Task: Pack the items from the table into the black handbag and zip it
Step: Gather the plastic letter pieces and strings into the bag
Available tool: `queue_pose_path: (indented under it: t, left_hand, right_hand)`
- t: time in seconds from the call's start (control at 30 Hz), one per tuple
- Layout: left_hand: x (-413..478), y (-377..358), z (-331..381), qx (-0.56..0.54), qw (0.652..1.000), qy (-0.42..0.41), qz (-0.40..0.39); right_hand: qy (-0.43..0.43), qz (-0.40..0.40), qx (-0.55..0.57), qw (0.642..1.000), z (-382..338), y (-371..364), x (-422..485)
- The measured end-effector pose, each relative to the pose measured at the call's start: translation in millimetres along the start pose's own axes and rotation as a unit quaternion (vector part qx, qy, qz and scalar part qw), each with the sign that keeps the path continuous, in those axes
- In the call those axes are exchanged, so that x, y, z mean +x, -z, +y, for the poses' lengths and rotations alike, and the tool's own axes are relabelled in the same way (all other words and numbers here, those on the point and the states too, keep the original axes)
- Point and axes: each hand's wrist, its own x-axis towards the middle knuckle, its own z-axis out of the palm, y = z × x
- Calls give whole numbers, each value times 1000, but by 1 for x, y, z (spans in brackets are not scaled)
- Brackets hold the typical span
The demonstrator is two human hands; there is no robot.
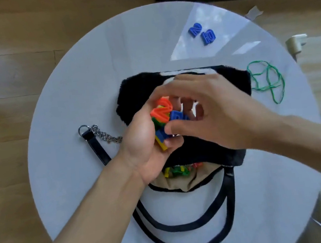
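Head view of a round white table (pixel 71 118) with a black fuzzy handbag (pixel 134 92) lying at its centre, mouth toward the viewer, zip open and tan lining (pixel 178 183) exposed. The left hand (pixel 148 142) is cupped palm-up over the bag, closed loosely around a heap of plastic number pieces (pixel 163 116), orange, blue, green and yellow. The right hand (pixel 216 110) arches over the heap, fingers curled and thumb pressing at its near edge; whether it pinches one piece or merely steadies the pile cannot be told. More coloured pieces (pixel 176 171) already lie inside the mouth of the bag.

Still on the table: two blue number pieces (pixel 202 34) at the far right, and a tangle of green rubber bands (pixel 266 79) just beside the bag's right edge. A chain with key ring and short strap (pixel 94 136) lies to the left; the carry handles (pixel 193 227) loop toward the viewer.

Step in hand, as judged: transfer of the handful into the bag. To do it well, bring the cupped hand low over the open lining before tilting, keep the other hand as a lid against spills, and hold the zip edge clear. Roughly midway: loose items and the zipping remain.
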Motion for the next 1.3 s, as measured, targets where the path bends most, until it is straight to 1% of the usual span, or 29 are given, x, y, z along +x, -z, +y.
queue_pose_path:
  t: [0.1,0.17,0.27,0.33,0.43,0.5,0.53,0.6,0.67,0.73,0.8,0.83,0.9,0.97,1.03,1.07,1.13,1.2,1.3]
  left_hand:
    - [-7,-9,-21,-23,999,27,-2]
    - [-13,-7,-35,-19,999,32,-7]
    - [-25,-2,-56,-8,999,40,-34]
    - [-34,1,-71,-8,998,45,-38]
    - [-45,8,-92,-23,999,44,-14]
    - [-51,14,-107,-34,998,43,22]
    - [-54,18,-115,-34,997,45,43]
    - [-56,24,-126,-30,995,64,63]
    - [-54,29,-135,-61,990,97,84]
    - [-50,33,-141,-104,979,121,123]
    - [-41,33,-142,-139,969,125,163]
    - [-36,31,-142,-151,965,121,178]
    - [-25,26,-138,-157,961,105,201]
    - [-15,21,-133,-152,961,85,213]
    - [-8,14,-127,-150,963,75,210]
    - [-5,11,-124,-151,964,72,207]
    - [-1,4,-118,-163,960,68,215]
    - [2,-5,-110,-187,955,51,224]
    - [6,-18,-95,-232,947,-7,221]
  right_hand:
    - [-15,9,-13,1000,-3,-12,-32]
    - [-10,6,-21,1000,-2,-18,-46]
    - [-7,8,-26,1000,-5,-30,-65]
    - [-11,-4,-35,999,-6,-36,-76]
    - [-15,-43,-21,999,-7,-43,-92]
    - [-26,-65,34,997,-5,-47,-103]
    - [-34,-60,67,995,-3,-49,-107]
    - [-52,-9,96,994,5,-49,-112]
    - [-82,58,71,992,19,-49,-112]
    - [-113,86,17,990,35,-51,-109]
    - [-114,65,-68,989,44,-55,-104]
    - [-93,44,-134,986,47,-58,-102]
    - [-42,3,-268,963,51,-65,-96]
    - [-28,-19,-346,938,50,-66,-87]
    - [-20,2,-362,932,49,-60,-77]
    - [-19,29,-349,936,48,-55,-72]
    - [-22,97,-293,951,42,-42,-66]
    - [-24,139,-245,959,36,-34,-63]
    - [-31,145,-222,964,31,-28,-64]
